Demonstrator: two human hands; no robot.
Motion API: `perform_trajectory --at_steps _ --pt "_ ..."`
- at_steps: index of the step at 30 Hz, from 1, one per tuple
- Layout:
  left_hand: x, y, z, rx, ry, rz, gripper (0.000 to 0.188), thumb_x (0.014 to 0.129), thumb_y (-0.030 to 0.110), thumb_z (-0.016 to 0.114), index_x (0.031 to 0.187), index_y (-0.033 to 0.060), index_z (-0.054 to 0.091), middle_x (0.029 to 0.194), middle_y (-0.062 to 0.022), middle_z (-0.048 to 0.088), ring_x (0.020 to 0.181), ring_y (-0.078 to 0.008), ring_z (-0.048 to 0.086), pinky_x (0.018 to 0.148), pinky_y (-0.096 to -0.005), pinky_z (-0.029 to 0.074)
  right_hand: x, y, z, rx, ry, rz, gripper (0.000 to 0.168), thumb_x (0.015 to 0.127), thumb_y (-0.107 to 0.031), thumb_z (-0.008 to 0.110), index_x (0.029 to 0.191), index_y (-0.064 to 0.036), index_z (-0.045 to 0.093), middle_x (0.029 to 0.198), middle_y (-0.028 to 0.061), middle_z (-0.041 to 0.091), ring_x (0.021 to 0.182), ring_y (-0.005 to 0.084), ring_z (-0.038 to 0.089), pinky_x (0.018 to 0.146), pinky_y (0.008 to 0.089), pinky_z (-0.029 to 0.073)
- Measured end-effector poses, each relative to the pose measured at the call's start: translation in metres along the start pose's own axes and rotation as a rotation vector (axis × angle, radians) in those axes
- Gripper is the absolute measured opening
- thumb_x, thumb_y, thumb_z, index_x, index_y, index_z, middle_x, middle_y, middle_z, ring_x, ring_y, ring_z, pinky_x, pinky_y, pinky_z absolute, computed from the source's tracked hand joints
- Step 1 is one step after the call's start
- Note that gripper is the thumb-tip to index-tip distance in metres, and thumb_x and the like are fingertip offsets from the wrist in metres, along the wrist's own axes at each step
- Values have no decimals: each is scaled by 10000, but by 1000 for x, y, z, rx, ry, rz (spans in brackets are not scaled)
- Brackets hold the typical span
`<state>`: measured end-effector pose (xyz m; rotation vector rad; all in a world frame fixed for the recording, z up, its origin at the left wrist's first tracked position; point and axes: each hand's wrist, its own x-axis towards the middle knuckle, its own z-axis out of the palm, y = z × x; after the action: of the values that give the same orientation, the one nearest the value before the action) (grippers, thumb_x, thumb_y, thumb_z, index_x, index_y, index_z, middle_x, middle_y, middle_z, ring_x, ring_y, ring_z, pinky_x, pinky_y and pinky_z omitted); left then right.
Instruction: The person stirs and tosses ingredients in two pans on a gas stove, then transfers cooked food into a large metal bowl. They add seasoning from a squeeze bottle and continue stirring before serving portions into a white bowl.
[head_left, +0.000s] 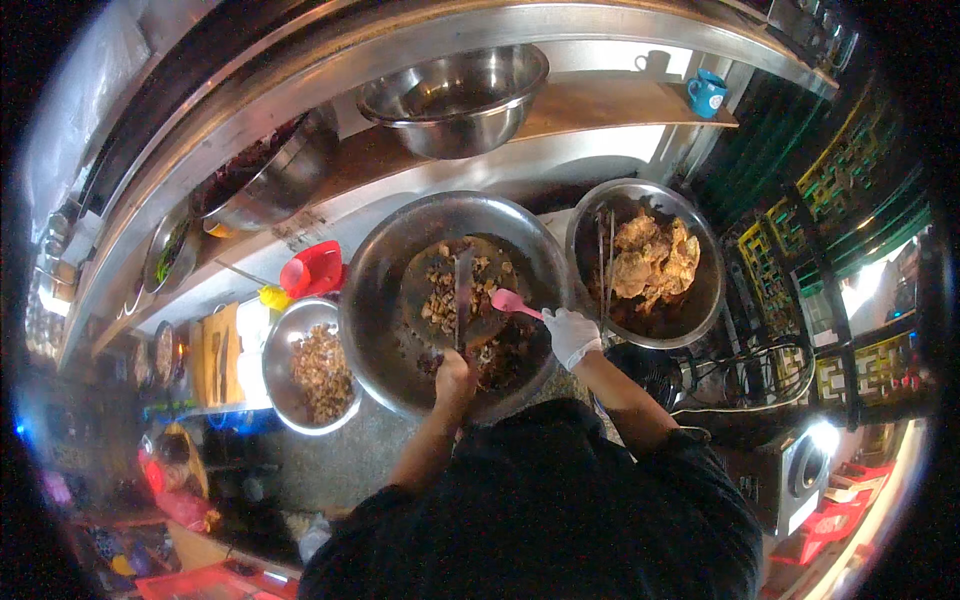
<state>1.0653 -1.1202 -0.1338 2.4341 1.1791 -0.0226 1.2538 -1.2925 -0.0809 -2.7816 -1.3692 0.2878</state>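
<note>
My bare left hand (455, 375) grips a knife by its handle, and the long blade (463, 289) points away from me. Beneath the blade, chopped brown meat (441, 304) lies on a round chopping board (416, 266). That board sits inside a large stainless steel basin (379, 360), where more dark bits lie along the near side. On my right hand (571, 336) is a thin whitish glove. It holds a pink spatula or scoop (514, 302), whose head is over the board's right side, close to the meat.
To the right, a steel bowl (709, 300) holds large browned meat pieces (652, 259) and metal tongs (606, 262). On the left, another steel bowl (277, 390) contains chopped pieces (324, 371), near a red plastic scoop (315, 266). A shelf behind carries a big steel bowl (465, 127) and a blue mug (706, 94).
</note>
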Motion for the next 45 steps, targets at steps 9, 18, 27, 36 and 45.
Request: perform_trajectory --at_steps 9,18,27,36,45 --pt "23 -42 66 -237 -83 -139 307 897 274 539 1030 0 495 976 -317 616 960 -456 603 819 -528 481 -12 22 -47 240 70 152 414 906 -107 418 1313 -99 491 991 189 601 853 379 636 731 480 518" --pt "21 -53 42 -267 212 -203 308 869 240 575 947 -55 526 928 -299 623 828 -448 634 693 -502 512 57 -27 52 662 -18 237 281 923 -183 426 1096 -76 620 936 186 662 902 360 636 769 451 498" --pt "15 -63 0 -356 126 2 363 922 289 481 978 -66 533 897 -305 606 880 -469 598 787 -514 478 91 -59 25 553 -71 299 323 926 -123 416 1213 -52 548 973 206 637 940 355 630 783 433 515" --pt "139 -114 -34 267 -86 255 429 961 407 432 1044 -6 511 897 -245 656 779 -397 666 704 -511 530 78 -77 13 383 35 341 344 933 -171 443 1254 -65 506 982 195 625 931 365 625 794 473 502" --pt "142 -128 -59 132 8 378 410 945 384 486 923 -25 493 754 -270 644 676 -420 656 592 -509 539 70 -115 70 206 69 276 363 906 -106 426 1262 -74 487 1048 180 621 939 347 637 775 431 524"
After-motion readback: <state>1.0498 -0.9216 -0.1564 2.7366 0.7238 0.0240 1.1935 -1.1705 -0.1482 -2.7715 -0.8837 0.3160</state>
